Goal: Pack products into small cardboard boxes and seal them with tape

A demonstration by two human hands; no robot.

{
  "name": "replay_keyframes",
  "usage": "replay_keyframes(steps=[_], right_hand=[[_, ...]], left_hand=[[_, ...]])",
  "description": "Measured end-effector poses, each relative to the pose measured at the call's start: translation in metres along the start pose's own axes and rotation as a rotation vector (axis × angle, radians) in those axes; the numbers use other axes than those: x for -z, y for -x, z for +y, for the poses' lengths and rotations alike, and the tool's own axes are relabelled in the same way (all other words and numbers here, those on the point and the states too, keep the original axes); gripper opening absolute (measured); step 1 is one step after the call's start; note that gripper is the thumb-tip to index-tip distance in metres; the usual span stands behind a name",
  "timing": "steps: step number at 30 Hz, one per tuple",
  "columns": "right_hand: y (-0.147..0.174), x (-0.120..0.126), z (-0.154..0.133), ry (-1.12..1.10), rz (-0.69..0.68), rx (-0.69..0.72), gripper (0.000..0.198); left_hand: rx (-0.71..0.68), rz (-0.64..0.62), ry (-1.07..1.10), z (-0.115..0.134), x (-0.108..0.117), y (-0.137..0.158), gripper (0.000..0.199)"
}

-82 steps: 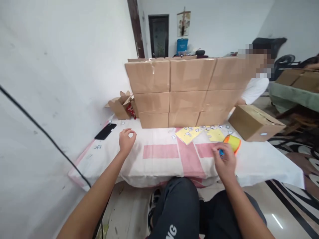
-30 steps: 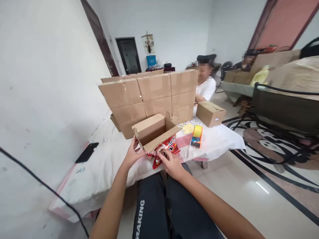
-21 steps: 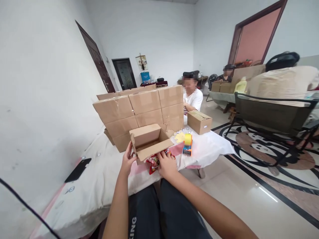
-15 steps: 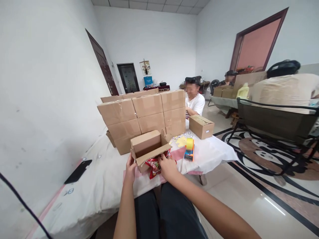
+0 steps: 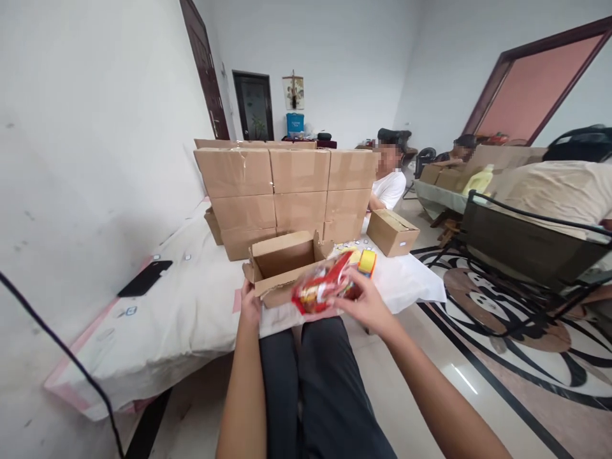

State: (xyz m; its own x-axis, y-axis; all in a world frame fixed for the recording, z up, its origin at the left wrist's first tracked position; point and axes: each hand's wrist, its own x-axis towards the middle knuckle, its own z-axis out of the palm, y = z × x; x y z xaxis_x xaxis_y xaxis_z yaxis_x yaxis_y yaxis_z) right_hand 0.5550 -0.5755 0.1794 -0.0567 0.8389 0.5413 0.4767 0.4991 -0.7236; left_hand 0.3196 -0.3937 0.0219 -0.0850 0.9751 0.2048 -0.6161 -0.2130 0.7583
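Tablecloth (image 5: 201, 319) is spreading across the lower left and centre of the frame, a cardboard wall (image 5: 287, 185) standing on it.
Below that wall, at centre, an open carton (image 5: 280, 282) is sitting, and before its right side a red packet (image 5: 316, 287) is showing, slightly blurred. The right hand (image 5: 368, 305) is grasping the packet; the left hand (image 5: 250, 306) is holding the carton's left end. Behind the right hand, a yellow-and-orange tape dispenser (image 5: 368, 260) is resting.
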Motion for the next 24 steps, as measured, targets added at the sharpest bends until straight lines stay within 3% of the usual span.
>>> replay_keyframes(steps=[2, 4, 6, 9, 13, 16, 17, 19, 21, 22, 23, 24], right_hand=[[-0.030, 0.003, -0.016, 0.098, 0.107, 0.023, 0.039], [-0.066, -0.003, -0.025, 0.348, 0.094, 0.078, 0.042], [-0.098, -0.020, -0.023, 0.624, -0.049, 0.046, 0.045], [-0.131, -0.058, -0.005, 0.926, -0.420, -0.194, 0.039], [-0.150, -0.094, 0.027, 0.870, -0.675, -0.326, 0.025], [-0.146, -0.085, 0.040, 0.744, -0.717, -0.316, 0.028], [-0.139, -0.076, 0.042, 0.702, -0.677, -0.301, 0.031], [-0.116, -0.054, 0.047, 0.599, -0.417, -0.261, 0.036], [-0.087, -0.033, 0.057, 0.395, 0.219, -0.210, 0.041], [-0.073, -0.025, 0.064, 0.290, 0.470, -0.185, 0.044], [-0.060, -0.021, 0.073, 0.179, 0.640, -0.187, 0.045], [-0.050, -0.019, 0.082, 0.064, 0.691, -0.205, 0.046]], left_hand=[[-0.008, -0.001, 0.002, 0.001, 0.000, 0.003, 0.042], [-0.012, -0.009, 0.001, 0.002, 0.001, 0.006, 0.042], [-0.014, -0.029, -0.006, 0.004, 0.000, 0.007, 0.041], [-0.018, -0.075, -0.029, 0.005, -0.002, 0.008, 0.050], [-0.026, -0.133, -0.072, 0.007, -0.002, 0.007, 0.064], [-0.010, -0.198, -0.104, 0.012, 0.000, 0.008, 0.068], [-0.005, -0.230, -0.122, 0.014, 0.001, 0.009, 0.071], [-0.020, -0.293, -0.176, 0.017, 0.001, 0.010, 0.080], [-0.062, -0.352, -0.247, 0.020, 0.000, 0.011, 0.089], [-0.090, -0.369, -0.282, 0.020, -0.002, 0.011, 0.092], [-0.117, -0.376, -0.308, 0.020, -0.003, 0.012, 0.093], [-0.145, -0.380, -0.328, 0.020, -0.004, 0.012, 0.092]])
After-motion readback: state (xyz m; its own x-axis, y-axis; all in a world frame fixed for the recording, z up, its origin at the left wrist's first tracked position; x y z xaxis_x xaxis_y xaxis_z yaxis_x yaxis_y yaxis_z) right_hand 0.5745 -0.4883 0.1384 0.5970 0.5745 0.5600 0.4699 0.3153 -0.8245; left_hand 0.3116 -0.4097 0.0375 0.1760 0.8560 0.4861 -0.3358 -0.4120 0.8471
